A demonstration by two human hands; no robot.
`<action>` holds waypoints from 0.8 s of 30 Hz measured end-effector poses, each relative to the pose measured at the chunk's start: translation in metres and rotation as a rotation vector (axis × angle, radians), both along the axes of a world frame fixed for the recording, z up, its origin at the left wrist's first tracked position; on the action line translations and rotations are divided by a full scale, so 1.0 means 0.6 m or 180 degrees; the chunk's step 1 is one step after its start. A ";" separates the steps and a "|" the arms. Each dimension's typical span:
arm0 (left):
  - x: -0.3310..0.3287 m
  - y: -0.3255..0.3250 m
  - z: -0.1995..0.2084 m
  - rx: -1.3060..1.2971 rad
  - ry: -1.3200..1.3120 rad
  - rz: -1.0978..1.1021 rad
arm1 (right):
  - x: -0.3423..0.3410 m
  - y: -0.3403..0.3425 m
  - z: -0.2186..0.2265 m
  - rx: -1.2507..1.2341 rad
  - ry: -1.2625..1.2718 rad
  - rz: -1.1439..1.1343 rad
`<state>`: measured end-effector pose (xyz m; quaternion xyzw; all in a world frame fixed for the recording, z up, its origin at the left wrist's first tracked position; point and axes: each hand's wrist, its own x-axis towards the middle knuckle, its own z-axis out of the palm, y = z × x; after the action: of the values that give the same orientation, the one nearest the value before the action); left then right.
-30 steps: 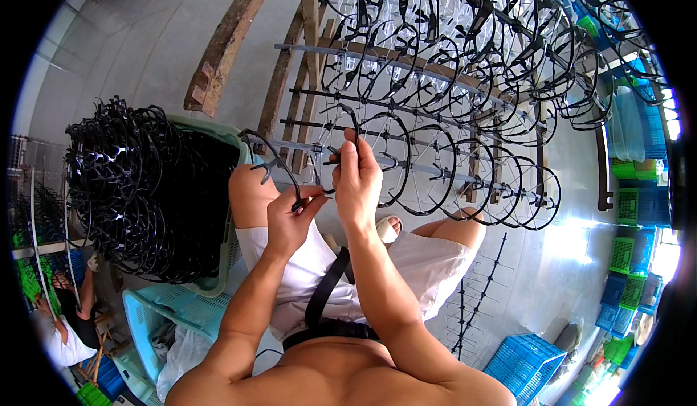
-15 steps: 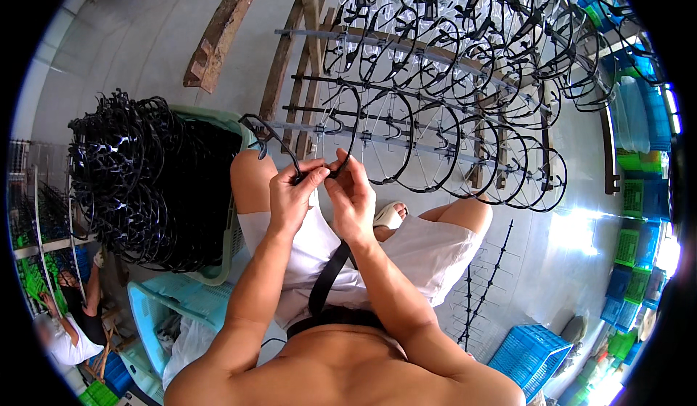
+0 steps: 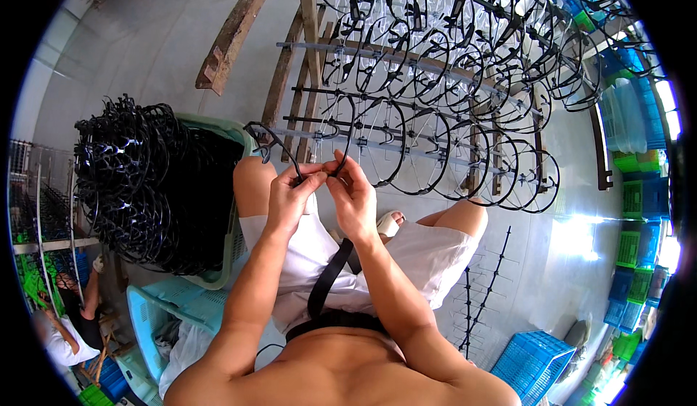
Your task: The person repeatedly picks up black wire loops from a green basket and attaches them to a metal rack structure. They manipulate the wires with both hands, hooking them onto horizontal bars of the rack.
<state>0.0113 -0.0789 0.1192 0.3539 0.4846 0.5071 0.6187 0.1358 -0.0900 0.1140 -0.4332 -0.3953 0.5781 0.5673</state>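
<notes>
Both my hands meet in front of my knees, working on a thin black frame (image 3: pixel 286 155) with long curved arms, which looks like an eyeglass frame. My left hand (image 3: pixel 290 194) pinches one arm end, the bent front of the piece sticking up at the left. Against it, my right hand (image 3: pixel 351 197) pinches the other end, which curves upward toward the rack. The fingertips almost touch, and what lies between them is too small to make out. Many similar black pieces hang as loops on the rods of a rack (image 3: pixel 377 136) just ahead.
At the left, a pale green crate (image 3: pixel 239 243) is heaped with black frames. A light blue basket (image 3: pixel 138 315) with plastic bags stands nearer. Spiked rods (image 3: pixel 496 279) lie on the floor right of my leg, near a blue crate (image 3: pixel 534 362). Another person (image 3: pixel 69 341) works far left.
The view has shifted slightly. My hands keep the same pinch on the black frame, with only a small movement of the fingers.
</notes>
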 end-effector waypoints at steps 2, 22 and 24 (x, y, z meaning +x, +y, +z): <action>-0.009 -0.015 0.001 0.0170 0.0710 0.0088 | 0.001 -0.008 0.019 -0.0116 -0.0431 0.0031; -0.020 -0.146 0.169 0.1556 0.1041 -0.3934 | 0.170 -0.144 0.188 0.1741 -0.2307 0.1576; 0.011 -0.106 0.196 0.2155 0.1201 -0.4011 | 0.212 -0.143 0.181 0.0578 -0.1424 0.3233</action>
<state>0.0179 -0.1422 0.2366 0.8177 0.1048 0.1080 0.5556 0.2628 -0.1756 0.2225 -0.2499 -0.7131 0.6363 0.1551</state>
